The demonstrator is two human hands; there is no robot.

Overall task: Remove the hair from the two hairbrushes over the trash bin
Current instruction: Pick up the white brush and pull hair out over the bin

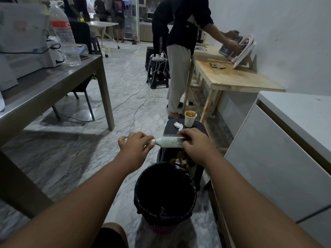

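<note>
I hold a pale round hairbrush (168,141) level above the floor, just beyond the trash bin (143,178), which is lined with a black bag. My left hand (134,144) grips its handle. My right hand (194,144) is closed over the bristle end, fingers pinching brown hair there. A clump of brown hair (180,158) hangs below my right hand over the bin's far rim. A second hairbrush is not in view.
A black stool (172,126) behind the brush carries a paper cup (190,119) and white tissue. A steel table (44,90) stands left, a wooden table (232,77) right with a person bent over it, a white cabinet (286,140) near right. Cables cross the floor.
</note>
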